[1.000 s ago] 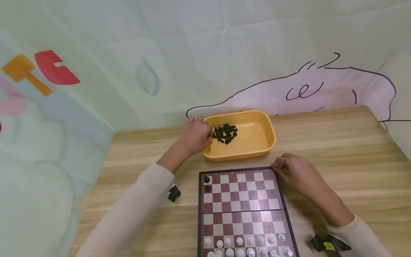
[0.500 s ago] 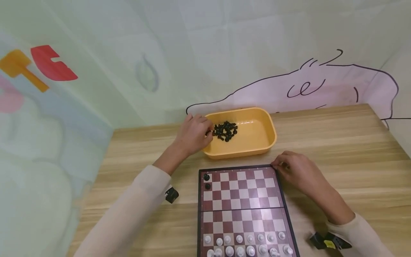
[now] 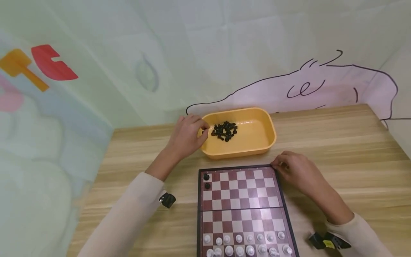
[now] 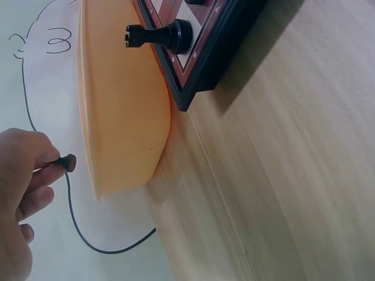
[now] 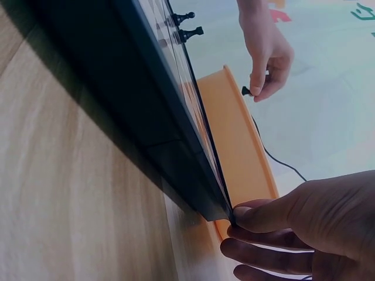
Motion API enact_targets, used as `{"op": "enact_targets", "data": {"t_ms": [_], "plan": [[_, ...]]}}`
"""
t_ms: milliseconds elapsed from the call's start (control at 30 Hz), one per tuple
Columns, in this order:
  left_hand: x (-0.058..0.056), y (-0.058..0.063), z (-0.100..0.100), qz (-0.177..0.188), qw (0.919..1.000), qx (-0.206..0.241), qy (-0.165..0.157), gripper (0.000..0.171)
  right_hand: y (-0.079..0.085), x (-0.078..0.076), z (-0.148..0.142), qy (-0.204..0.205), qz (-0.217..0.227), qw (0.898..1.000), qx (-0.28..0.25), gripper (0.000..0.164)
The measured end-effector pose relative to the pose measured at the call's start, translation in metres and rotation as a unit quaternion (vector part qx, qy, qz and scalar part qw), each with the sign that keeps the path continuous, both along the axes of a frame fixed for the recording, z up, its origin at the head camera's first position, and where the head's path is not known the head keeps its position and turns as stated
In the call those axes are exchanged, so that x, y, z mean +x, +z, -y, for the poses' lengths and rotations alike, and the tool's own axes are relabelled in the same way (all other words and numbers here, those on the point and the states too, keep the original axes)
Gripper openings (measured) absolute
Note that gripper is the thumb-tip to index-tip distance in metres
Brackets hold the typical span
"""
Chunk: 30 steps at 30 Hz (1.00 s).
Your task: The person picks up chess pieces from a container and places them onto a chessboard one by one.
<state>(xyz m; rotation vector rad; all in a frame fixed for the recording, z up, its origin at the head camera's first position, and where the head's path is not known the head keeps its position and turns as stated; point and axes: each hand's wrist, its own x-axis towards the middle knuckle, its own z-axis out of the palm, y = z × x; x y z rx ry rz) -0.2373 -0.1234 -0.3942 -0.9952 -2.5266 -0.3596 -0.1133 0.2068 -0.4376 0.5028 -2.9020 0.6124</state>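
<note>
Between thumb and fingers, my left hand (image 3: 187, 136) pinches a small black chess piece (image 4: 68, 163) above the left end of the yellow tray (image 3: 255, 137). Only the round base shows, so its kind is hidden. My right hand (image 3: 298, 172) grips the far right corner of the chessboard (image 3: 244, 199) with thumb and fingertips. Two black pieces stand at the board's far left corner: a rook (image 4: 176, 36) in the corner square and a smaller piece (image 3: 207, 186) before it. White chess pieces (image 3: 239, 238) fill two rows at the near end.
Several loose black chess pieces (image 3: 226, 130) lie heaped in the tray's left half. The tray stands on the wooden table (image 3: 337, 142) just behind the board, close to a printed cloth wall (image 3: 192, 53). Black wrist cameras sit on both forearms.
My left hand has lifted off the heap and drawn back left toward the tray's rim, carrying the black chess piece. The right hand stays at the board's corner.
</note>
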Motion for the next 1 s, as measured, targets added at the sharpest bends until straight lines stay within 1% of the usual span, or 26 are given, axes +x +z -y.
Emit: {"op": "enact_targets", "data": {"t_ms": [67, 167, 267, 433, 633, 800, 1000], "plan": [[0.002, -0.001, 0.003, -0.003, 1.0, 0.007, 0.002, 0.012, 0.0, 0.0, 0.0, 0.001, -0.003, 1.0, 0.002, 0.01], [0.005, -0.004, 0.007, -0.015, 0.9996, 0.024, -0.004, 0.01, 0.0, 0.0, 0.0, 0.002, -0.005, 1.0, 0.007, 0.009], [0.01, -0.007, 0.009, -0.031, 0.9983, 0.045, -0.02, 0.009, -0.001, 0.0, -0.001, 0.001, -0.003, 1.0, 0.011, 0.009], [0.02, -0.008, 0.012, -0.042, 0.9957, 0.071, -0.042, 0.009, -0.003, 0.001, 0.0, 0.001, -0.008, 1.0, 0.005, 0.01], [0.035, -0.009, 0.013, -0.038, 0.9932, 0.094, -0.057, 0.009, -0.004, 0.003, -0.001, -0.004, -0.005, 1.0, 0.006, 0.01], [0.048, -0.014, 0.013, -0.037, 0.9897, 0.119, -0.069, 0.01, -0.004, 0.003, -0.001, -0.008, 0.0, 1.0, 0.006, 0.009], [0.063, -0.017, 0.013, -0.025, 0.9891, 0.128, -0.068, 0.011, -0.004, 0.002, -0.001, -0.004, -0.001, 1.0, 0.001, 0.009]]}}
